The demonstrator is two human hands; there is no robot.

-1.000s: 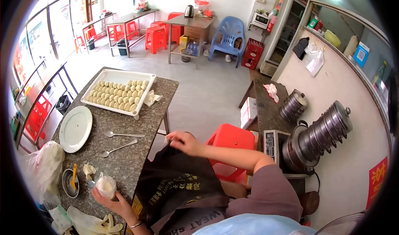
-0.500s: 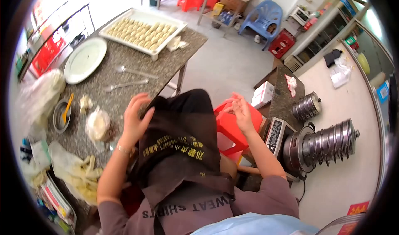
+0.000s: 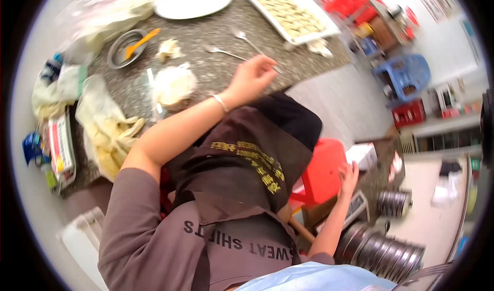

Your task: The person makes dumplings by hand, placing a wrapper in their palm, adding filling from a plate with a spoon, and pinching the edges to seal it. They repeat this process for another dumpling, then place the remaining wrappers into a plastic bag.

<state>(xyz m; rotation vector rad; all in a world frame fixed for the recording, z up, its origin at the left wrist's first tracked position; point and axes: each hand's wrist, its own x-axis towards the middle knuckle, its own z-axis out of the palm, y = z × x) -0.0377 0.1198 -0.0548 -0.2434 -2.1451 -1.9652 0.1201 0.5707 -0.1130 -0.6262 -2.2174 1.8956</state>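
My left hand [image 3: 252, 80] reaches over the speckled table, its fingers curled together at the handles of two metal utensils. The lower utensil [image 3: 224, 51] runs under my fingers; the other [image 3: 249, 39] has its handle end just past them. Whether I grip either is unclear. My right hand [image 3: 349, 178] is raised beside the red stool [image 3: 324, 170], fingers apart, holding nothing. Left of my left arm lie a pale dough mass [image 3: 174, 85], a smaller dough piece [image 3: 169, 49] and a metal bowl [image 3: 117, 54] with an orange-handled tool [image 3: 141, 44].
At the table's far side are a white oval plate [image 3: 193, 1] and a white tray [image 3: 333, 30] of dumplings in rows. Plastic bags [image 3: 100, 116] lie at the left. Metal steamers [image 3: 378, 250] stand at the lower right, and a blue chair [image 3: 406, 72] beyond.
The view has turned toward the right. My left hand has moved forward to the utensils and its fingers have closed in. My right hand remains raised, now nearer the white box.
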